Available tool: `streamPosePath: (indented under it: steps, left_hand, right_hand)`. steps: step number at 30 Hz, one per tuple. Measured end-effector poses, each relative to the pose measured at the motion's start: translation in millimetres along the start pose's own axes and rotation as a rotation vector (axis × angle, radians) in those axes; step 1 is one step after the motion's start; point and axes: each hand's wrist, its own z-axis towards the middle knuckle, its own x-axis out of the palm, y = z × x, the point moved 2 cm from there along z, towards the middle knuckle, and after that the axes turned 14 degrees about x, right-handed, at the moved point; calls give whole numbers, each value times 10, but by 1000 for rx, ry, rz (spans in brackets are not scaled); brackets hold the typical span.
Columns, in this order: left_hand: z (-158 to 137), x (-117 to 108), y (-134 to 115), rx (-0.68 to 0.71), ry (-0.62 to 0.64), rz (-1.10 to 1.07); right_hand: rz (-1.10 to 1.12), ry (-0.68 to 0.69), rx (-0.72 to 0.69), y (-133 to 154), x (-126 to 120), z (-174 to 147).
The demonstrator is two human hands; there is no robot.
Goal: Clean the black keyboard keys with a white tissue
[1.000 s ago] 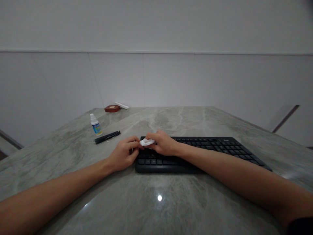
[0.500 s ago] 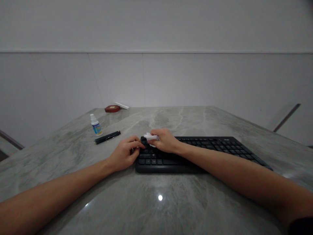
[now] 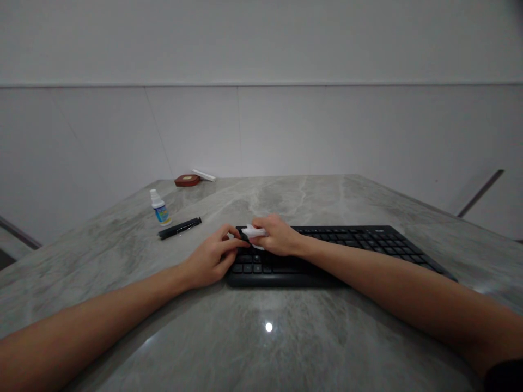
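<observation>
A black keyboard (image 3: 286, 280) lies in front of me on the grey marbled table. At its upper left corner, my right hand (image 3: 278, 235) is closed on a crumpled white tissue (image 3: 254, 232), which is down against the keys. My left hand (image 3: 214, 256) rests at the keyboard's left end with its fingers apart. One finger reaches over the keys close to the tissue, while the thumb side lies by the left edge. The keys under both hands are partly hidden, and the small dark gap between the left fingers and the tissue is hard to make out.
Left of the keyboard lies a black pen-like object (image 3: 180, 228). Behind it stands a small white spray bottle (image 3: 160, 208) with a blue label. A reddish-brown box (image 3: 187, 181) and a flat white item (image 3: 204, 175) sit at the table's far left, near the wall.
My left hand's fingers have stretched further right over the keys, toward the tissue. My right hand stays nearly in place, and the tissue has shifted slightly in its grip.
</observation>
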Motion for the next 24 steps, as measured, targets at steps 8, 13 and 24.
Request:
streamPosePath:
  steps: [8, 13, 24]
  left_hand:
    - [2, 10, -3, -23, 6, 2]
    - [-9, 12, 16, -8, -26, -7]
    - [-20, 11, 31, -36, -21, -12]
  right_hand:
    - [-120, -47, -83, -33, 9, -10]
    - [-196, -82, -19, -41, 7, -2]
    - [-203, -81, -74, -39, 23, -9]
